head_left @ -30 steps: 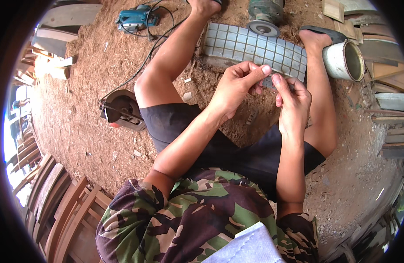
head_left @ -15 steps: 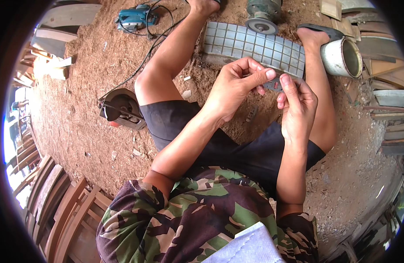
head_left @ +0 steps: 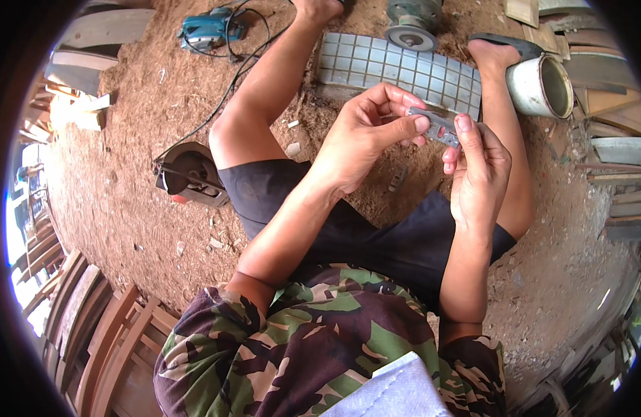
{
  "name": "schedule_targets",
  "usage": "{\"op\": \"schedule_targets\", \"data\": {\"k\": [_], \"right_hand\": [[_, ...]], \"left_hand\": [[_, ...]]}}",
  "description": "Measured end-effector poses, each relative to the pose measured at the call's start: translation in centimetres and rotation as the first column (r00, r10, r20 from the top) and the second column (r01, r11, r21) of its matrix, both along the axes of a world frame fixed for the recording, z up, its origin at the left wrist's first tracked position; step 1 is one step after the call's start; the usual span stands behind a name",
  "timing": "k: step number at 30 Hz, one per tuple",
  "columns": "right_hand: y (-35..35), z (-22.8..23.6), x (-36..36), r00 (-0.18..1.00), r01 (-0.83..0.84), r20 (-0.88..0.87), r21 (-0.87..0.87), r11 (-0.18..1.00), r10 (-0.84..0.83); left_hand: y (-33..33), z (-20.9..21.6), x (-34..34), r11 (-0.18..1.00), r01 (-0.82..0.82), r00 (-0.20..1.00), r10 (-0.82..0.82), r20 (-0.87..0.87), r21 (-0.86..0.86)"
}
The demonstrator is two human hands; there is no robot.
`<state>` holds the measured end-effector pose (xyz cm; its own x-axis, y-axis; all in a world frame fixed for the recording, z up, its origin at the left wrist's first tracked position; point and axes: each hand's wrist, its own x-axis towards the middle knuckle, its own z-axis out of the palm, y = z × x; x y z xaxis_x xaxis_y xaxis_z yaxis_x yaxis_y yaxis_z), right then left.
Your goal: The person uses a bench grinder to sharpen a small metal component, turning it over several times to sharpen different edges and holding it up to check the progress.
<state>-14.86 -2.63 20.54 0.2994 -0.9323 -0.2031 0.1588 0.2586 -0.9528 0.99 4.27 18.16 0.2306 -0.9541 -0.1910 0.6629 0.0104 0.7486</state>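
head view: left hand point(head_left: 362, 132) and right hand point(head_left: 477, 163) hold a plate point(head_left: 441, 131) by its ends, fingers point(head_left: 390, 94) pinched; it is apart from the grinder point(head_left: 411, 38), whether finished cannot be told.

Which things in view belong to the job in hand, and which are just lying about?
Job: slotted metal piece, pinched in left hand, right hand at its end; perhaps grinder, just ahead.

Lying about, apparently: blue power tool; pale bucket; dark round-guarded tool; wood pieces.

The plate point(head_left: 436, 128) is grey, the tiles point(head_left: 380, 64) pale blue and brown-gridded, the shorts point(head_left: 348, 233) black, the shirt point(head_left: 320, 326) camouflage-patterned.
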Motion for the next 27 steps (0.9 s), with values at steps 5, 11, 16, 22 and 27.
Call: {"op": "schedule_targets", "data": {"k": [5, 11, 16, 22, 27], "right_hand": [[0.3, 0.8, -0.1, 1.0, -0.01, 0.003, -0.032, 0.999, 0.011], [0.3, 0.9, -0.5, 0.999, -0.038, 0.003, -0.054, 0.998, 0.038], [0.4, 1.3, -0.3, 1.0, -0.008, 0.03, -0.028, 1.0, 0.009], [0.4, 1.2, -0.4, 0.999, -0.032, -0.005, -0.046, 0.998, 0.032], [0.8, 1.6, 0.0, 1.0, -0.01, -0.029, -0.062, 0.998, 0.008]], "left_hand": [[0.0, 0.0, 0.3, 0.999, 0.013, 1.0, -0.013, 0.01, -0.034], [0.0, 0.6, 0.2, 1.0, 0.022, 1.0, -0.021, 0.016, -0.02], [0.1, 0.7, 0.2, 1.0, 0.015, 1.0, -0.015, 0.018, -0.027], [0.2, 0.2, 0.9, 0.997, 0.055, 0.998, -0.053, 0.034, -0.062], [0.1, 0.2, 0.6, 0.999, 0.013, 1.0, -0.013, 0.011, -0.048]]}}
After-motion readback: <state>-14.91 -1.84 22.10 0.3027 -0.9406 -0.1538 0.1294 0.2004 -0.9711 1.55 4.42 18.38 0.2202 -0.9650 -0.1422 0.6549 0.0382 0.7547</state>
